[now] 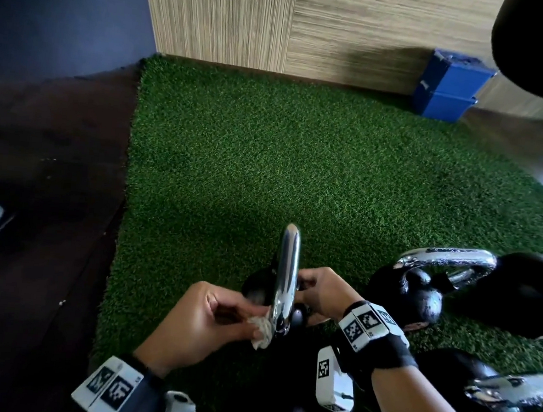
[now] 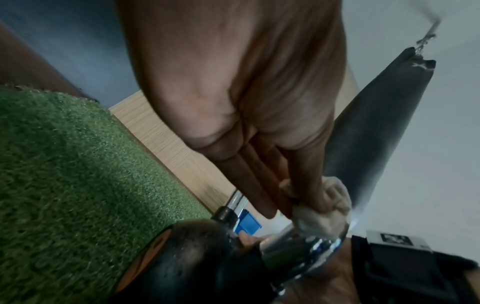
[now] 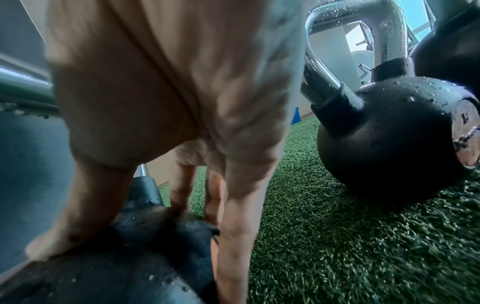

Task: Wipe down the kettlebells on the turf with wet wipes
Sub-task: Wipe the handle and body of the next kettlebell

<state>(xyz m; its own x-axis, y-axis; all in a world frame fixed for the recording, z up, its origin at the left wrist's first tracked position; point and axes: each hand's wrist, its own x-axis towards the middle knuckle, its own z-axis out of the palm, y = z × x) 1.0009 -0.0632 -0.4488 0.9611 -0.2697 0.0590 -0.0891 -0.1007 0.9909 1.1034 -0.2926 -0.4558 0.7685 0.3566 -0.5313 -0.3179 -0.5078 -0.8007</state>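
On the green turf (image 1: 267, 159) a black kettlebell (image 1: 256, 290) stands with its chrome handle (image 1: 286, 273) edge-on to me. My left hand (image 1: 253, 319) pinches a crumpled white wet wipe (image 1: 261, 331) against the near foot of that handle. In the left wrist view the wipe (image 2: 322, 207) is pressed onto the chrome handle (image 2: 298, 244) under the fingers. My right hand (image 1: 305, 291) grips the kettlebell from the right; the right wrist view has its thumb and fingers clasped over the wet black body (image 3: 145, 246).
Other wet black kettlebells stand to the right (image 1: 420, 294), far right (image 1: 525, 293) and near right (image 1: 476, 398); one is close in the right wrist view (image 3: 389, 133). Blue boxes (image 1: 448, 86) sit by the wooden wall. A dark punching bag (image 2: 376, 127) hangs overhead. Dark floor borders the turf on the left.
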